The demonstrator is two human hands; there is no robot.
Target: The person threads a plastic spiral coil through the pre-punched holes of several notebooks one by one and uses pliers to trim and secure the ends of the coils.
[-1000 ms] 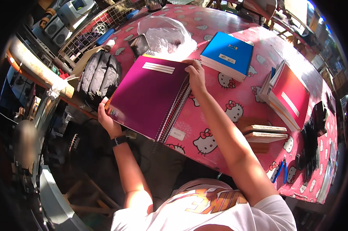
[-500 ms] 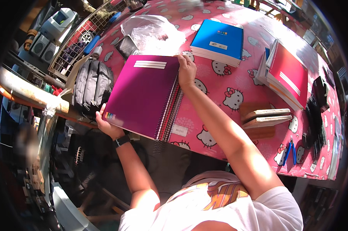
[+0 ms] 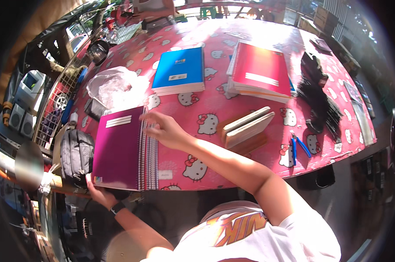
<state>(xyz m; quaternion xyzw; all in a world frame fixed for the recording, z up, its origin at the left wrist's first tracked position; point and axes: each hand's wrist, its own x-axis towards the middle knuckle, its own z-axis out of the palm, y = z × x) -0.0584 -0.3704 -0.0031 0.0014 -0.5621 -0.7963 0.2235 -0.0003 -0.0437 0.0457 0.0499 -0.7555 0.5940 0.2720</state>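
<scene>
Table: pink, cat-patterned cloth (image 3: pixel 232 105) in bright sunlight.
Purple notebooks: a spiral-bound stack (image 3: pixel 119 148) at the table's near left edge, just right of a grey backpack (image 3: pixel 76 153).
Left hand: (image 3: pixel 101 196) gripping the stack's lower left corner, fingers partly hidden.
Right hand: (image 3: pixel 162 129) fingers loosely spread at the spiral edge; cannot tell whether they touch.
Beyond: blue notebooks (image 3: pixel 178 67), then red notebooks (image 3: pixel 258 65) to their right.
Nearer, right: wooden boards (image 3: pixel 250 126) and blue-handled pliers (image 3: pixel 300 148).
</scene>
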